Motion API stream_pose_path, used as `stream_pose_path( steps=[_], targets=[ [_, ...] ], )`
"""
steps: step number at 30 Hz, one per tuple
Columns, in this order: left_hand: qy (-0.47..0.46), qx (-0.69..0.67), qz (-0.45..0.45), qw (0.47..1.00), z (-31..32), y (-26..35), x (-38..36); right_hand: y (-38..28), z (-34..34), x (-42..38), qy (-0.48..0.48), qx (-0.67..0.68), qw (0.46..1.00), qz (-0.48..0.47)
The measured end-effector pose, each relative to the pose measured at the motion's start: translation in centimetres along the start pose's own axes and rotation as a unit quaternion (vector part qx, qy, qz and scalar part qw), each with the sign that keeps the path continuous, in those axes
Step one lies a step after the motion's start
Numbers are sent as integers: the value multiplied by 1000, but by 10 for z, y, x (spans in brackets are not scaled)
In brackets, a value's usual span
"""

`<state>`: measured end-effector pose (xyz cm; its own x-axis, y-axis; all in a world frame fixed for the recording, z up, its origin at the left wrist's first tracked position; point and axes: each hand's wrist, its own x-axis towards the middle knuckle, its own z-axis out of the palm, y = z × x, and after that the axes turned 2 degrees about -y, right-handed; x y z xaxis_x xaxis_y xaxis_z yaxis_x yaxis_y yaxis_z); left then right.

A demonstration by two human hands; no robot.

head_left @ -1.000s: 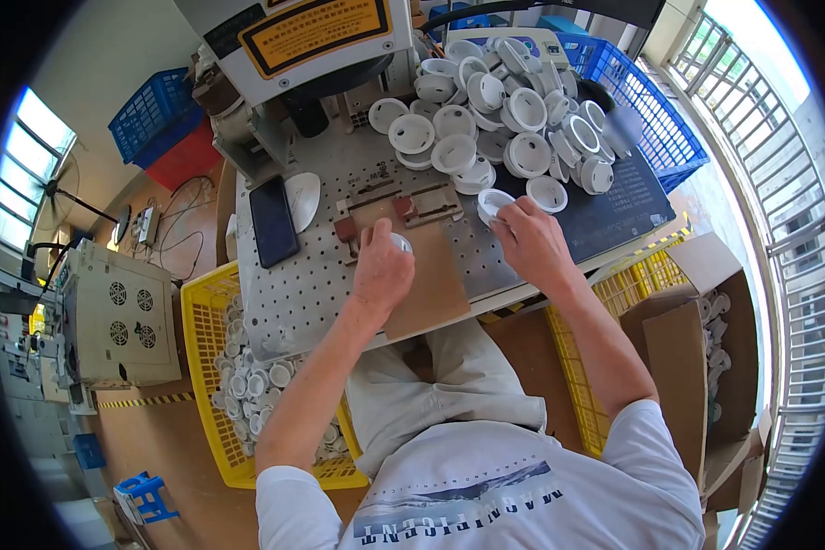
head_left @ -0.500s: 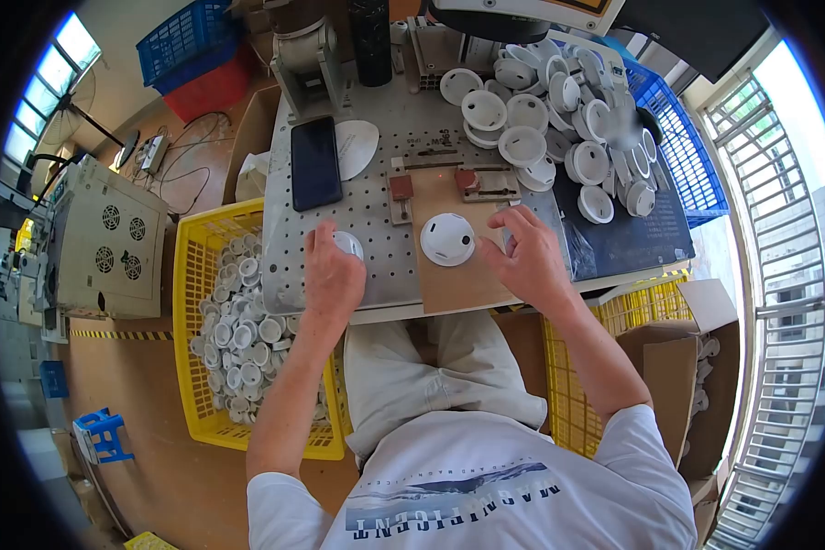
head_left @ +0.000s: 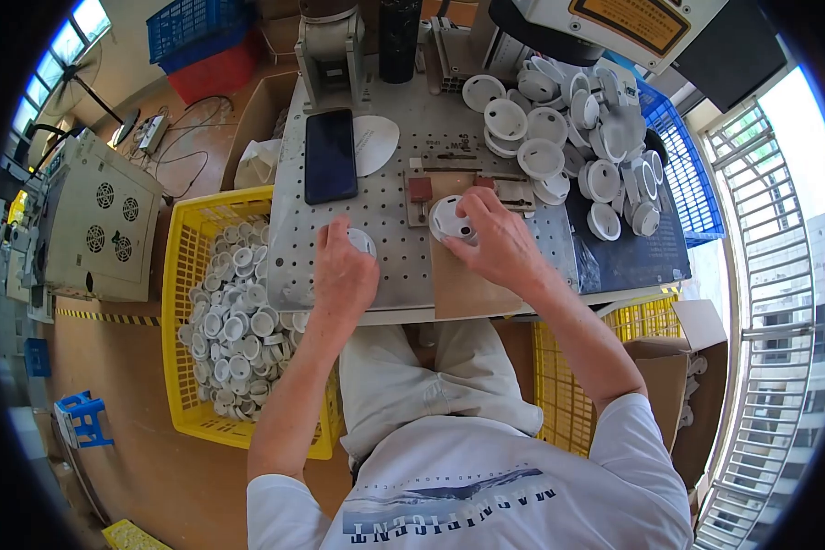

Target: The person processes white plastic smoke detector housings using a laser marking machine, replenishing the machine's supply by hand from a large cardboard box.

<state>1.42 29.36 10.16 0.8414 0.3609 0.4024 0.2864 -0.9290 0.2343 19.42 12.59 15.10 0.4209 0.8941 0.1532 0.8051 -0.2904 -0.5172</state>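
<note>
My right hand (head_left: 500, 240) is closed on the edge of a slotted, white round plastic cover (head_left: 445, 216), just in front of two small red-brown blocks (head_left: 419, 190). The cover lies at the far end of a brown board (head_left: 467, 291) on the perforated metal table (head_left: 394, 275). Off to the left, my left hand (head_left: 346, 273) has its fingers wrapped round a second white plastic cover (head_left: 364, 242), low over the metal plate. My fingers hide part of both covers.
A dark phone (head_left: 331, 158) and a white disc (head_left: 376, 145) lie at the back left. Piled at the right are several white covers (head_left: 541, 158). A yellow basket (head_left: 170, 302) full of white parts stands left of the table, and a machine head (head_left: 614, 27) overhangs the back.
My right hand has moved forward and left and taken hold of the cover, which has slid forward toward the red-brown blocks. My left hand keeps its cover; the view has shifted slightly.
</note>
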Motion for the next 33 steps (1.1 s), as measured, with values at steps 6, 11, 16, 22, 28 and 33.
stream_pose_path(
  steps=[6, 11, 16, 22, 28, 33],
  targets=[
    [-8, -6, -17, 1000, 0, 1, -1, -2, 2, 11, 34, 3, 999, 24],
    [-10, -9, -20, 1000, 2, 1, 0, 2, 9, 18, 50, -2, 998, 29],
    [-10, -5, -15, 1000, -1, 2, 1, 9, 13, 32, 69, -20, 997, 16],
    [-4, -21, -34, 999, -2, 4, 2, 10, 6, 9, 119, -52, 990, 50],
    [9, -9, -20, 1000, 2, 1, 1, 26, 18, 13, 147, -14, 984, 99],
    [0, -19, -17, 1000, 8, -4, -2, 23, 21, 8, 180, -15, 976, 121]
  ],
)
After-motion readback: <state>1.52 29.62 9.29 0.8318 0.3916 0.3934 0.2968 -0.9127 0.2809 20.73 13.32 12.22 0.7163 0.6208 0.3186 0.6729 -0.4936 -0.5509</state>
